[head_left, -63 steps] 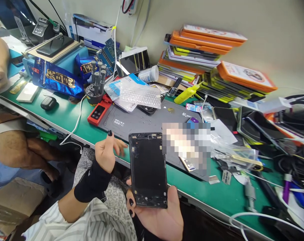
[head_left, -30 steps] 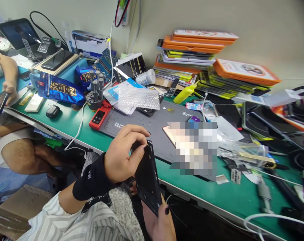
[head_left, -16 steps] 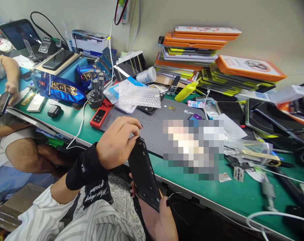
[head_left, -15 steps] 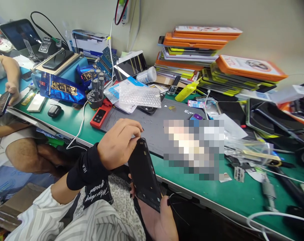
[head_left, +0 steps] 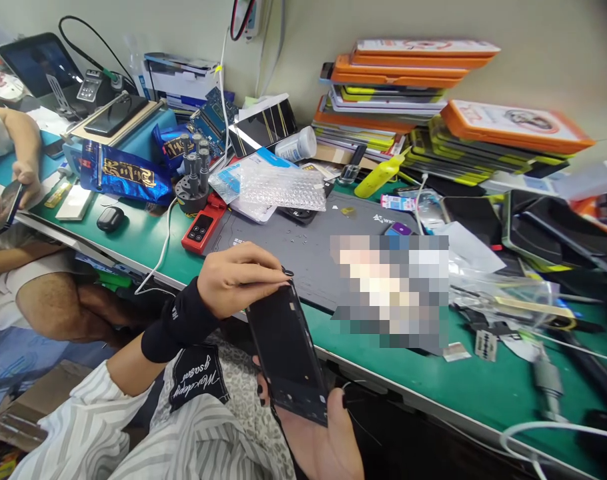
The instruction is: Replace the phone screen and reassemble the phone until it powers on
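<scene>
Just off the table's (head_left: 148,243) front edge, the right hand (head_left: 323,447) grips the foot of a stripped phone frame (head_left: 286,350) while the left hand (head_left: 233,280) pinches its top corner, fine work apparently demanding a steady brace.

Cluttered green bench (head_left: 138,243) against a wall

A grey work mat (head_left: 303,250) lies mid-bench, with a red device (head_left: 202,227) touching its left edge and a sheet of bubble wrap (head_left: 283,189) over its far edge. Left of these sit a small black case (head_left: 110,218) and a blue foil bag (head_left: 126,175). Stacked orange and yellow boxes (head_left: 393,87) line the wall, and a white cable (head_left: 548,430) loops at the near right.
</scene>
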`<action>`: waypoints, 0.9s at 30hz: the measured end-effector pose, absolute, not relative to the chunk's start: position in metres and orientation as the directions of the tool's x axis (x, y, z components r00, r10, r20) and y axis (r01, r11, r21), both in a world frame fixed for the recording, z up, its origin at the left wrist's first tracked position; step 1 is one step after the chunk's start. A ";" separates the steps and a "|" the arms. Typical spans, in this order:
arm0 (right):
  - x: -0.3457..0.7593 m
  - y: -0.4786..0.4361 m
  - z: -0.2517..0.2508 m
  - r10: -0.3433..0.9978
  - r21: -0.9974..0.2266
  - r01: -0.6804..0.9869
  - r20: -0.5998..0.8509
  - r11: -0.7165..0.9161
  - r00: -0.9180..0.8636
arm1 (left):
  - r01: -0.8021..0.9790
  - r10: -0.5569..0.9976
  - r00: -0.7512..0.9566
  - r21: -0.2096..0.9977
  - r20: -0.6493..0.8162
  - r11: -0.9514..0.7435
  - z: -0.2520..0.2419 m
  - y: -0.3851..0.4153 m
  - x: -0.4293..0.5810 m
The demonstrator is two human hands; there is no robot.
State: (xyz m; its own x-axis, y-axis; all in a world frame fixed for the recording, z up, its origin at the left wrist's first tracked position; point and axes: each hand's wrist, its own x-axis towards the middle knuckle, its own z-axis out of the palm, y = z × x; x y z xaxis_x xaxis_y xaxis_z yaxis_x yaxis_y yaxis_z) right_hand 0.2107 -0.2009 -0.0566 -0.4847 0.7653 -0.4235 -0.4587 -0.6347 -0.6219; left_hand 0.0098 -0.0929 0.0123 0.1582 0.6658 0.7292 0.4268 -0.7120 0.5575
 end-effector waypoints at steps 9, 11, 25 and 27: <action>0.204 -0.201 -0.047 0.740 -0.542 -0.506 -0.439 -0.671 -0.510 | 0.742 0.407 0.372 -0.004 0.834 -0.670 0.008 -0.098 0.009; 0.200 -0.200 -0.042 0.747 -0.524 -0.533 -0.434 -0.664 -0.503 | 0.754 0.397 0.402 -0.052 0.825 -0.655 0.007 -0.101 0.008; 0.194 -0.188 -0.036 0.727 -0.379 -0.628 -0.458 -0.680 -0.511 | 0.330 0.831 0.271 0.764 0.486 -0.555 0.063 -0.084 -0.033; 0.196 -0.185 -0.033 0.726 -0.360 -0.640 -0.457 -0.679 -0.514 | 0.161 0.923 0.029 0.909 0.385 -0.384 0.045 -0.117 -0.056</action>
State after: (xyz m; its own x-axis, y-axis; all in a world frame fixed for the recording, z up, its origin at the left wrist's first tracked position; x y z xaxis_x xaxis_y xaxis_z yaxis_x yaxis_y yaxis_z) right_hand 0.1956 -0.1848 -0.0328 -0.5137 0.7259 -0.4574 -0.6397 -0.6793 -0.3597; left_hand -0.0561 -0.1171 0.0448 0.0293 0.9226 0.3846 0.1612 -0.3841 0.9091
